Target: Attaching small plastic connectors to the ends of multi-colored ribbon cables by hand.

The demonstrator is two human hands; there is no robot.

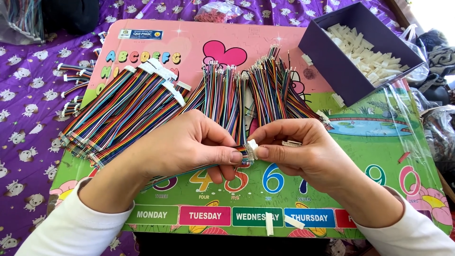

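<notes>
Nearest the camera, two loose white plugs (269, 224) lay at the near edge of the bench (417, 156), just below the hands, with bare printed surface around them. Both white sleeves came in from the bottom corners, leaving open room between the wrists.

The left hand (185, 144) had its fingers (227, 156) closed on the end of a flat strip of coloured wires (189, 171), thumb pressed on top. The strip trailed back under that palm toward the left. The right hand (298, 149) met it at the middle, its fingers (265, 152) pinching a small white connector (252, 148). The connector sat right between the two thumbs, touching the wire tips. A second white piece showed tucked behind the right fingers; I could not tell whether it was held.

Beyond the left fingers, a thick fan of finished wire strips (123, 109) spread up and to the left, reaching the bench's left edge. Straight beyond the fingers lay two bundles of loose wires (251, 90), close together, leaving little free room there. Beyond the right fingers, a dark box (332, 61) of white connectors sat tilted near the far right corner. More wire strips (73, 78) lay off the bench on the purple cloth (28, 95) at far left.
</notes>
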